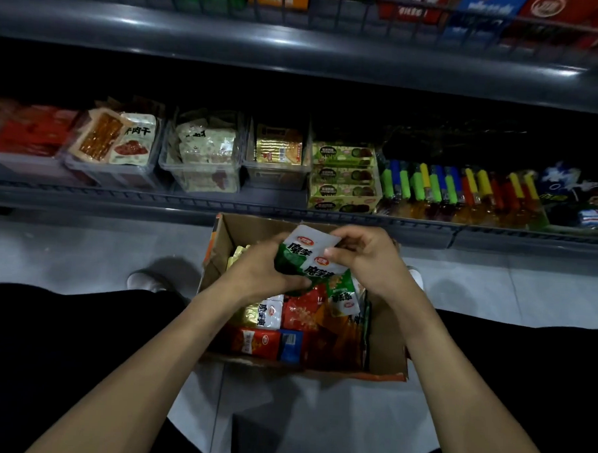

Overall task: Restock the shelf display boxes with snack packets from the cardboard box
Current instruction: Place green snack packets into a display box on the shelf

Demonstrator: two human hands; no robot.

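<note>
Snack packets [301, 257] with green-and-white wrappers are held as a small stack above the open cardboard box [387, 336], the landmark for every position below. The left hand [258, 272] supplies the main grip: its fingers are curled under and around the lower edge of the stack, carrying it. The right hand [364, 260] holds a narrow pinch on the upper right corner of the top packet, thumb in front, fingers behind. Before lifting further, square the stack: press the edges flush between both hands so that no packet slides out on the way up. Keep the printed faces turned one way, since the display boxes show packets face-forward. Beneath the hands, inside the cardboard box, lie mixed packets: another green one [344, 295] just under the right hand, red ones [302, 312] and a gold-and-white one [261, 315] nearer the person, and a blue one [290, 346] by the near wall. Collect only matching green packets; by judgement, mixing flavours would force a re-sort at the shelf. Beyond the far wall of the cardboard box runs the lower shelf [189, 201], carrying clear display boxes [200, 174] part-filled with pale packets. No box holding green-and-white packets can be identified from this view; confirm the target before reaching. Lift the stack clear of the far flap to avoid snagging a wrapper.
</note>
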